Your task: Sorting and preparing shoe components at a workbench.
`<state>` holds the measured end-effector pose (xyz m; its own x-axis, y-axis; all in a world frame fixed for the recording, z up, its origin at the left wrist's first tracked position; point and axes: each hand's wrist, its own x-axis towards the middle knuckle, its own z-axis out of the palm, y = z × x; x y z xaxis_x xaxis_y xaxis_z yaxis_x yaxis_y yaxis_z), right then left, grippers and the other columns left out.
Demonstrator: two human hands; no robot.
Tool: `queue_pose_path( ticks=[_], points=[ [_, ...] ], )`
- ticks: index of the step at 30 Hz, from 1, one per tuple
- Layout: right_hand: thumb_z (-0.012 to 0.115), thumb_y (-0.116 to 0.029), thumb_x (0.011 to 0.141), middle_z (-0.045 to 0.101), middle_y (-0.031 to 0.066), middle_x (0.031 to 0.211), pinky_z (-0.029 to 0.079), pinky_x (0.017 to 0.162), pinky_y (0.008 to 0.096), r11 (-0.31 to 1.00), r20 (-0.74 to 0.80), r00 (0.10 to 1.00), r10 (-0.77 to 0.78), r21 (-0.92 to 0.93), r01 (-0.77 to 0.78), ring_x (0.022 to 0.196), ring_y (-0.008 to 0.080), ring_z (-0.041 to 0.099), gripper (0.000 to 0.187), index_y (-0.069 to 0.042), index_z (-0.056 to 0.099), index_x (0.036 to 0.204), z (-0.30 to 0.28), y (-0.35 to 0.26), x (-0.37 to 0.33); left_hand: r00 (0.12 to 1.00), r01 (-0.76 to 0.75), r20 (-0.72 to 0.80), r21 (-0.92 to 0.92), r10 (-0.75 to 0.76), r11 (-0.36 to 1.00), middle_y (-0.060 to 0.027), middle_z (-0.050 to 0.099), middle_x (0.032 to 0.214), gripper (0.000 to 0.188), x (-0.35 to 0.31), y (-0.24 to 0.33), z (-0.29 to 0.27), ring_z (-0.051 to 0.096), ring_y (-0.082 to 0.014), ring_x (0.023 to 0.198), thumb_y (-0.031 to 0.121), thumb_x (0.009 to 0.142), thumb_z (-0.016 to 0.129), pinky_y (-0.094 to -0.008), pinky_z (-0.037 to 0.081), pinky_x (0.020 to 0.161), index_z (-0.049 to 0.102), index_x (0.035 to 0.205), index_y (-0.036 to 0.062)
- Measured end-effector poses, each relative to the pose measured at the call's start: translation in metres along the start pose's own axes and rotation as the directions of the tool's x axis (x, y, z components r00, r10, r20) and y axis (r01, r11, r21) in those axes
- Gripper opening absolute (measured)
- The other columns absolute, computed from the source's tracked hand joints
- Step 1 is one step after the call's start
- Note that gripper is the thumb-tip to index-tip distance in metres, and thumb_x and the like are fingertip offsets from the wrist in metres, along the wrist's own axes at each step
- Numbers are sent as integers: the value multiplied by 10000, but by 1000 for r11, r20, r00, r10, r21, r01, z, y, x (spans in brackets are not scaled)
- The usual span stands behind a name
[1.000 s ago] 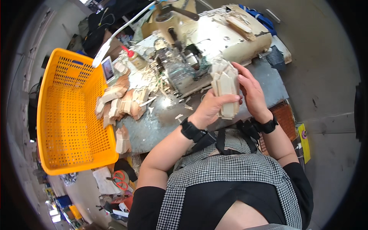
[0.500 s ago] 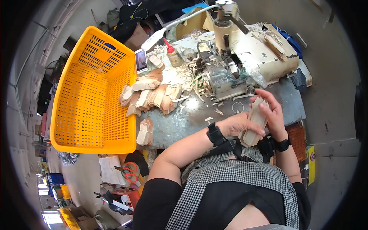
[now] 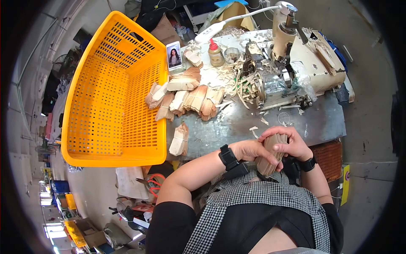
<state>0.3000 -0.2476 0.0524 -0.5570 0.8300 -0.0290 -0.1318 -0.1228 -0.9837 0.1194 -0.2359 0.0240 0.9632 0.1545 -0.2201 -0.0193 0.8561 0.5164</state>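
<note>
Just in front of my body, over the table's near edge, I hold a stack of thin beige strips (image 3: 266, 167) with both hands. My left hand (image 3: 252, 150) grips its lower left side, thumb across the face. My right hand (image 3: 294, 146) is wrapped round the upper right end, its thumb pressing on the strips. Whether the strips are leather or another sheet material, I cannot tell. Several similar bundles (image 3: 196, 99) lie heaped at the table's left, some with a band around them. A single banded bundle (image 3: 179, 139) rests nearer to me. A thin ring-shaped band (image 3: 283, 118) lies beyond my hands.
A large yellow plastic basket (image 3: 114, 156) stands tilted on the left. Across the table sits a machine (image 3: 284, 46) amid shavings (image 3: 242, 84). Near it are a red-tipped bottle (image 3: 216, 55) and a propped phone (image 3: 174, 55). Orange-handled scissors (image 3: 156, 183) lie below the table's left side.
Both hands have drawn the strip stack down and closer to my body, with its strips now fanned edge-on. The view has shifted, so the table and basket appear farther right.
</note>
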Motion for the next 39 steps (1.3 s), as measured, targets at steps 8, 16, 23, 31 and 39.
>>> queue_pose_path(
  ticks=[8, 16, 23, 31, 39],
  points=[
    [706, -144, 812, 626, 31, 879, 457, 749, 266, 987, -82, 992, -100, -135, 88, 819, 117, 574, 167, -27, 645, 915, 24, -1, 14, 999, -24, -34, -33, 23, 999, -128, 638, 900, 402, -13, -8, -9, 655, -220, 831, 0, 747, 717, -343, 548, 759, 527, 1101, -29],
    [684, -77, 821, 590, 5, 856, 439, 724, 235, 986, -133, 991, 10, -166, -32, 781, 87, 542, 113, -27, 613, 892, 28, 8, 13, 991, 7, -134, 94, 5, 996, -77, 589, 881, 355, -12, -7, -13, 632, -164, 672, 6, 716, 721, -286, 539, 560, 530, 1014, -5],
    [614, -3, 861, 588, -3, 995, 443, 803, 204, 948, -514, 824, -238, -306, 84, 910, 71, 551, 227, -19, 569, 1083, -56, -34, 14, 892, -199, -384, 137, 237, 970, -63, 570, 893, 359, -28, 6, -9, 620, -157, 662, 24, 716, 729, -298, 538, 596, 528, 1014, 11],
    [724, -173, 793, 596, 88, 1032, 432, 856, 282, 553, -534, 626, -568, -811, -190, 950, 163, 547, 439, -16, 546, 1163, -217, -80, 17, 781, -307, -545, 90, 305, 948, -58, 584, 789, 339, -8, 3, -17, 625, -174, 676, 51, 731, 734, -320, 531, 628, 539, 1006, 23],
    [774, -277, 684, 559, 218, 1207, 399, 967, 416, 194, -438, 748, -498, -897, -396, 1140, 358, 516, 753, -54, 440, 1321, -310, -62, 26, 737, -339, -578, 130, 349, 932, -61, 607, 793, 342, 43, 4, -2, 636, -182, 701, 60, 743, 728, -314, 522, 646, 532, 1021, 18]
  ],
)
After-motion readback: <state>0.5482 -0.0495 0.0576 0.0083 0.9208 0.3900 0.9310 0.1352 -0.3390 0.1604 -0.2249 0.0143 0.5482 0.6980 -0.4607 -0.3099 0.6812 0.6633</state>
